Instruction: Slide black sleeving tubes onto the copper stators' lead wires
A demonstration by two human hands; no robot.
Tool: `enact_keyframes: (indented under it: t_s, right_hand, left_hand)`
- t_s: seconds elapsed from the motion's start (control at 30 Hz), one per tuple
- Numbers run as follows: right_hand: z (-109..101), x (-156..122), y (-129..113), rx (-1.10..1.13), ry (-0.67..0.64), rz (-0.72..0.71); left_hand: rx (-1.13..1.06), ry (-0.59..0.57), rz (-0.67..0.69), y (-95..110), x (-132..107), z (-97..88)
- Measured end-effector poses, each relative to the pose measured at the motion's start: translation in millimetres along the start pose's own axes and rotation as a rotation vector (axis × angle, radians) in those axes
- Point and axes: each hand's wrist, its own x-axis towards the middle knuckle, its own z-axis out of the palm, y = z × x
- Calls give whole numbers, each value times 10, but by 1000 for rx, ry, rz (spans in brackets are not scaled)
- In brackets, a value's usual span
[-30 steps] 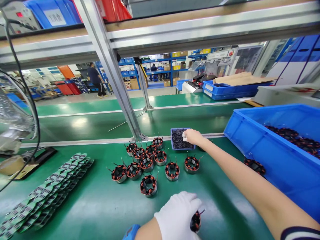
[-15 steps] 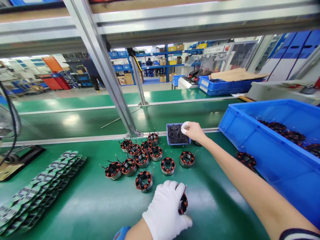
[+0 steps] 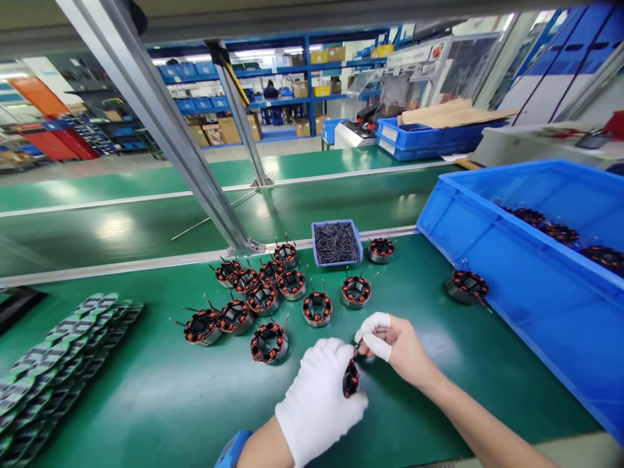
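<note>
My left hand (image 3: 319, 400), in a white glove, is closed around a motor stator (image 3: 351, 379) with copper windings and tilts it on edge. Most of that stator is hidden behind the glove. My right hand (image 3: 385, 341), with white covers on thumb and forefinger, pinches at the stator's upper edge, by a thin dark lead. What its fingertips hold is too small to make out. Beyond the hands stands a small purple-blue tray (image 3: 361, 242) full of short black tubes (image 3: 336, 242). Several more stators (image 3: 263, 299) with upright wire leads stand to the left of the tray.
A large blue bin (image 3: 511, 260) with stators inside fills the right side, and one stator (image 3: 467, 286) stands against it. Stacked green circuit boards (image 3: 63, 364) lie at left. A metal post (image 3: 160, 123) rises from the bench's back rail. A person (image 3: 270, 90) sits far back.
My right hand has come from the tray of black tubes down to the stator in my left hand. The left hand keeps its hold. The view has shifted slightly.
</note>
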Motion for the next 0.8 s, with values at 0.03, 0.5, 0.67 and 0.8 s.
enact_keyframes:
  t_s: [0.03, 0.5, 0.67, 0.8]
  right_hand:
    - [-1, 5, -7, 13, -5, 2]
    - [18, -64, -41, -187, 12, -118]
    - [-48, 14, -82, -251, -116, -110]
    - [-98, 81, -182, -407, -235, -119]
  left_hand:
    - [-1, -3, -1, -1, 1, -4]
    - [18, 12, -15, 18, 1, 0]
    - [31, 9, -8, 8, -1, 3]
    - [30, 19, -15, 2, -4, 17]
